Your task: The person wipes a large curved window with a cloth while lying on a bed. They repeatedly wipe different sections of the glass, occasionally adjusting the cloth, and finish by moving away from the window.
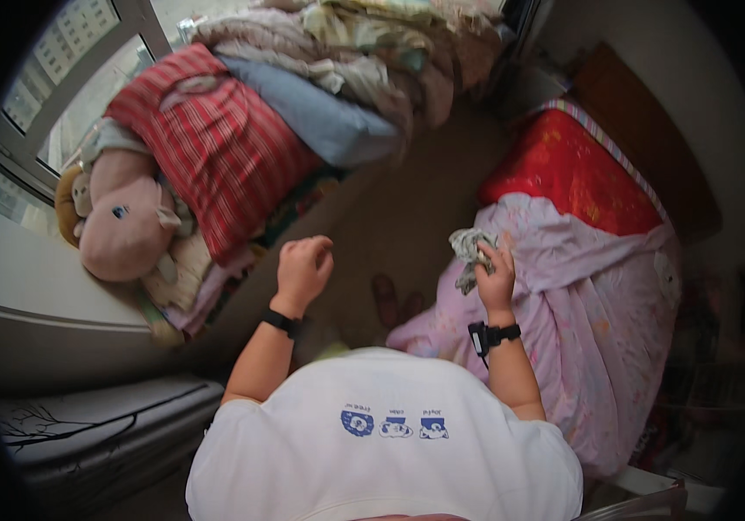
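Observation:
My right hand (497, 276) grips a crumpled grey-and-white cloth (470, 252), which bunches above the fingers and dangles beside them. It is just over the left edge of a pale pink patterned bedcover (555, 260). My left hand (305, 267) hovers over the gap by the window ledge, its fingers curled in, with nothing visible in them. Nearest to that hand is a red striped pillow (225, 148), leaning on the piled bedding. A pink plush toy (125, 230) lies to the left of the pillow.
Behind the striped pillow are a blue pillow (316, 113) and heaped quilts (372, 43). A shiny red cover (572, 169) lies at the far end of the bedcover, by a brown wooden board (642, 130). A window frame (42, 130) borders the left; a grey box-like thing (112, 425) stands lower left.

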Demonstrator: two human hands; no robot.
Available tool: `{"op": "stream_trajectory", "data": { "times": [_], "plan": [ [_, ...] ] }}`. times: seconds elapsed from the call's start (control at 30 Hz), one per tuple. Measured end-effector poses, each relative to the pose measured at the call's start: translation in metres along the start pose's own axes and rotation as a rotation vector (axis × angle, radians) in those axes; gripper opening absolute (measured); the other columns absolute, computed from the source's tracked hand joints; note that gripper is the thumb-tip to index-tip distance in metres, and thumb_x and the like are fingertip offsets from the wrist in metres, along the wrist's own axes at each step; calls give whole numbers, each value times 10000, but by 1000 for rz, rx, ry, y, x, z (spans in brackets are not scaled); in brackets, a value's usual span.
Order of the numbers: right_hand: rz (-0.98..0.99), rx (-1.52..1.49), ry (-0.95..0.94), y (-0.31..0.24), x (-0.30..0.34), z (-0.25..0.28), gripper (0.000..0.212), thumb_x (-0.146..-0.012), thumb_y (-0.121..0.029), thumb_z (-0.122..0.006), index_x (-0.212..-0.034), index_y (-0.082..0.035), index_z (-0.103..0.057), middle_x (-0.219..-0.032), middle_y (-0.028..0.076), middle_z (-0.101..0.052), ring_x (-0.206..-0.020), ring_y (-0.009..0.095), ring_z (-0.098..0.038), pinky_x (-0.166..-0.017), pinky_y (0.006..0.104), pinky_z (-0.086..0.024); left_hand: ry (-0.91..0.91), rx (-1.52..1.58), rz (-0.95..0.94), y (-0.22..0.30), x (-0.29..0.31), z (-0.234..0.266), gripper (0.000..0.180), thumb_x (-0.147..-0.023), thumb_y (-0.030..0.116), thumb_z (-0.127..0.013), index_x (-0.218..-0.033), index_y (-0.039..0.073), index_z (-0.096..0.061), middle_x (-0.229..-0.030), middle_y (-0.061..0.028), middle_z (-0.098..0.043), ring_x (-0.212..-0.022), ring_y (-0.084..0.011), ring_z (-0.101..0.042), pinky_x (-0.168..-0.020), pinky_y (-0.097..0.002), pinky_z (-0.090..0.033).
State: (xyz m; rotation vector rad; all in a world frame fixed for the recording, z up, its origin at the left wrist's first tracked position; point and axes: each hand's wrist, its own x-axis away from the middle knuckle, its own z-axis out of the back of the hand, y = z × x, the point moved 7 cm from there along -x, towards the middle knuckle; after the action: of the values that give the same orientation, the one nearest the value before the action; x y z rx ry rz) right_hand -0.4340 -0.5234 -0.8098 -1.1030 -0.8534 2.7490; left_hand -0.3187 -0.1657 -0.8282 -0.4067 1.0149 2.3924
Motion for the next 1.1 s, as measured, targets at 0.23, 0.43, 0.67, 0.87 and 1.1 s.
{"op": "stream_trajectory", "data": {
  "times": [0.23, 0.43, 0.67, 0.87, 1.1],
  "plan": [
    [-3, 33, 94, -48, -35, -45, 398, -719, 42, -643, -1091, -83, -708, -976, 140, -607, -925, 322, -597, -834, 384, -497, 74, 49, -166, -28, -70, 57, 169, -830, 142, -640, -995, 114, -667, -823, -40, -672, -806, -240, -652, -859, -380, -451],
    [-57, -89, 114, -70, -36, -61, 387, -725, 61, -644, -1078, -83, -711, -976, 133, -608, -921, 321, -599, -833, 380, -501, 27, 62, -164, -52, -82, 97, 170, -860, 183, -629, -1011, 113, -665, -826, -46, -671, -817, -239, -651, -852, -375, -457],
    [-71, 42, 102, -85, -44, -60, 389, -729, 62, -632, -1084, -79, -706, -949, 125, -595, -921, 302, -594, -834, 370, -494, 112, 109, -168, -79, -81, 127, 168, -866, 166, -627, -1015, 100, -670, -825, -45, -676, -812, -229, -657, -860, -370, -461],
    [-6, 21, 55, -109, -88, -70, 394, -738, 61, -629, -1098, -84, -701, -972, 122, -585, -935, 293, -596, -847, 361, -491, 197, 163, -117, -96, -74, 143, 171, -859, 157, -629, -1009, 88, -675, -850, -57, -694, -811, -230, -664, -850, -382, -470],
    [156, -85, 23, -140, -119, -106, 399, -750, 75, -668, -1115, -84, -694, -1016, 125, -594, -946, 305, -610, -841, 369, -503, 232, 150, -80, -104, -77, 145, 177, -860, 165, -636, -1009, 75, -671, -884, -98, -702, -847, -263, -670, -828, -386, -482]
  ]
}}
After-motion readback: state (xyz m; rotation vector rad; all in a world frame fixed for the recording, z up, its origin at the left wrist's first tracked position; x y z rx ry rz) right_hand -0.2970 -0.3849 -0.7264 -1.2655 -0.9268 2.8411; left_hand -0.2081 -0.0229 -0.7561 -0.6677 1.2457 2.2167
